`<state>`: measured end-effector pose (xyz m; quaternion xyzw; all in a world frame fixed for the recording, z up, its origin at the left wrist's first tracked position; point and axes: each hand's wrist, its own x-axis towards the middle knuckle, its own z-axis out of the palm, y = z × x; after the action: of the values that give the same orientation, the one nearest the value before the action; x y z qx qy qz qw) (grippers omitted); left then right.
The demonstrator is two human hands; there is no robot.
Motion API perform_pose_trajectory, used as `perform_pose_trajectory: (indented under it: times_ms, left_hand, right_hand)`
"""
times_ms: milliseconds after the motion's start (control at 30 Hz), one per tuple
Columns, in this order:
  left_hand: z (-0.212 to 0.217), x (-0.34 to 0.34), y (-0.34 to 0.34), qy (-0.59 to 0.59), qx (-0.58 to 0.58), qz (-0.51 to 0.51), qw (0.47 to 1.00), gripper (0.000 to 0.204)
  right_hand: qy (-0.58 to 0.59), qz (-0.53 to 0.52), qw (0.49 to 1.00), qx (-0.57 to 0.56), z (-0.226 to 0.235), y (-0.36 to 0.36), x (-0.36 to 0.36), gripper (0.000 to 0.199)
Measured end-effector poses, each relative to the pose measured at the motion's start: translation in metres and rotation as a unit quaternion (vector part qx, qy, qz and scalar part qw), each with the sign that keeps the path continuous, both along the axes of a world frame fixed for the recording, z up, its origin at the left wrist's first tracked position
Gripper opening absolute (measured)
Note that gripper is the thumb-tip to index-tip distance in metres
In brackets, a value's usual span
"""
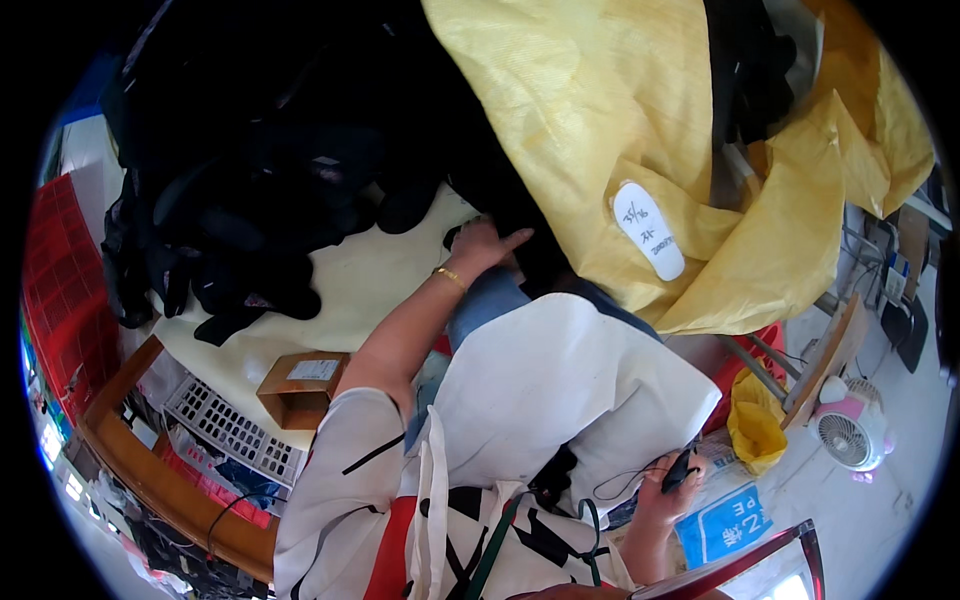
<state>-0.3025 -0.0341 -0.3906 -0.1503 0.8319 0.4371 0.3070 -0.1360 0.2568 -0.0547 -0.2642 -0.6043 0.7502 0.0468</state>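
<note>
Two bare hands show on my feed, well apart. My left hand (478,248), a gold-coloured bracelet (450,278) at its wrist, is at the edge of the heaped black fabric pieces (240,180), thumb spread out to the right; its fingertips are partly hidden, so I cannot tell whether they grip anything. Low on the right, my right hand (668,492) has its fingers closed around a small black object (681,468), near the white lap cover (530,370). The black heap lies on the cream-topped bench (350,270), with a small cardboard box (315,370) at its near edge. Beyond the lap hangs a yellow woven sack (560,110) bearing a white sole-shaped card (650,235).
</note>
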Motion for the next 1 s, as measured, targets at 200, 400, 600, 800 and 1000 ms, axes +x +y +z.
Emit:
perform_pose_trajectory:
  times_ms: [200, 400, 600, 800, 1000]
  left_hand:
    - [-0.08, -0.024, 0.019, -0.078, -0.095, -0.114, 0.986, 0.087]
    - [-0.077, 0.031, 0.011, 0.026, -0.094, -0.094, 0.991, 0.04]
    - [0.055, 0.096, -0.074, 0.288, -0.081, 0.024, 0.954, 0.024]
    - [0.083, 0.151, -0.208, 0.346, -0.319, 0.095, 0.877, 0.034]
    - [0.2, 0.057, -0.194, 0.189, 0.103, 0.567, 0.796, 0.052]
  right_hand:
    - [-0.034, 0.004, 0.999, 0.02, -0.003, 0.019, 0.006, 0.035]
    - [-0.024, -0.04, 0.999, -0.014, -0.009, 0.025, 0.01, 0.027]
    - [0.011, 0.0, 1.0, -0.028, -0.013, 0.027, 0.01, 0.026]
    - [0.016, -0.004, 0.998, -0.055, -0.015, 0.025, 0.017, 0.031]
    - [0.033, -0.001, 0.999, -0.038, -0.017, 0.03, 0.023, 0.031]
